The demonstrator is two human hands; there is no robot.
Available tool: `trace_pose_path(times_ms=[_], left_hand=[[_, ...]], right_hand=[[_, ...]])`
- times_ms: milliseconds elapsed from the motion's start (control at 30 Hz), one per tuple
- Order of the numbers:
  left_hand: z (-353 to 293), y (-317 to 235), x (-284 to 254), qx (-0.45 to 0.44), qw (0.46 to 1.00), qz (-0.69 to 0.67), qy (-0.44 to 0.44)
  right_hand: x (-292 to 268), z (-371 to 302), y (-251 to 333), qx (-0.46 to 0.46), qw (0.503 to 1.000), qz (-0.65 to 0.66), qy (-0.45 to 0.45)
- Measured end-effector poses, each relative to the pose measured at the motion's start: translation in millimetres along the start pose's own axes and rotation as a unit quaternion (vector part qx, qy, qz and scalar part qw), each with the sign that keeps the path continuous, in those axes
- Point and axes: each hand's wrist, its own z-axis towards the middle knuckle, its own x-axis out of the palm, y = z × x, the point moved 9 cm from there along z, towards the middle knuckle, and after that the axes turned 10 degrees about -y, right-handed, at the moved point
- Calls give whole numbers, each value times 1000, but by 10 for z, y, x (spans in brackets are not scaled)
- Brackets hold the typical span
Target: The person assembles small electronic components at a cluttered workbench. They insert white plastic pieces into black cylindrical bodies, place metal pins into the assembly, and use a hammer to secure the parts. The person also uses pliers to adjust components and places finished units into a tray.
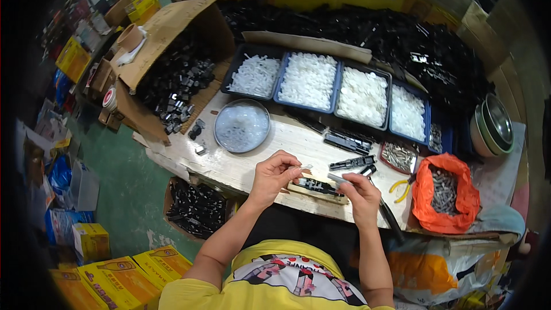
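Note:
My left hand (273,179) pinches a small whitish piece (306,168) between thumb and fingertips, above the left end of a pale wooden block (336,198). A black slotted part (315,185) lies on that block, with small light bits along it. At the block's right end my right hand (363,196) has thumb and fingers closed on a slim grey strip (335,178), whose kind I cannot make out. Just beyond the block lie another black slotted part (351,163) and a larger black assembly (347,141). A hammer-like tool with a black handle (391,218) rests right of my right hand.
Blue trays of small white plastic parts (307,80) line the back. A round dish (241,126) stands left; a carton of dark metal pieces (172,89) lies beyond it. Rightward are a red tray of pins (399,157), yellow-handled pliers (400,188) and an orange bag of screws (445,195).

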Motion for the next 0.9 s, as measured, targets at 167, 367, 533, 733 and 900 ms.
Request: trace_pose_path(times_ms=[167,367,533,733,900], left_hand=[[-63,88,167,4,999,40,35],[-95,112,211,6,998,45,41],[-112,-25,280,139,965,209,73],[-202,-201,527,247,916,289,131],[-276,-161,629,308,874,344,150]], right_hand=[[47,-13,-68,37,999,35,-1],[79,-26,-132,83,995,48,4],[66,-7,-15,19,998,-47,43],[13,-99,-188,113,993,27,32],[-119,-158,-324,154,987,52,9]])
